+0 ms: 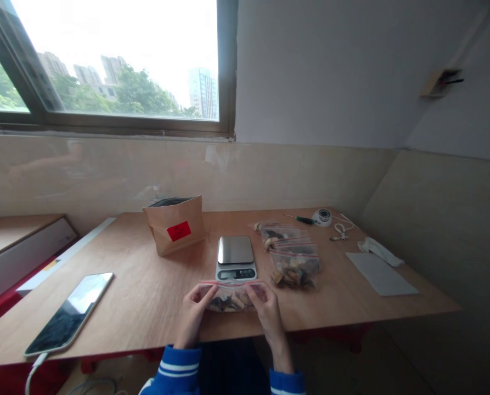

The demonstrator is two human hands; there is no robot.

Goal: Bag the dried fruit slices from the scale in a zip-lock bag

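Between my two hands is a clear zip bag (pixel 230 300) with a red seal strip, holding dark and pale dried pieces. My left hand (pixel 194 307) pinches the bag's left top corner between thumb and fingers. On the other side, my right hand (pixel 266 306) pinches the right top corner the same way. Just beyond the bag stands a kitchen scale (pixel 235 253) with a bare steel plate and a small display. Several filled zip bags (pixel 294 266) lie overlapping to the right of the scale. A brown paper pouch (pixel 174 233) with a red label stands open at the left.
A phone (pixel 69 315) with a cable lies at the table's left front. At the back right are a green screwdriver (pixel 305 220), a white dome camera (pixel 322 217) and its cable (pixel 341 232). White paper (pixel 380 274) and a crumpled white cloth (pixel 379 251) lie near the right edge.
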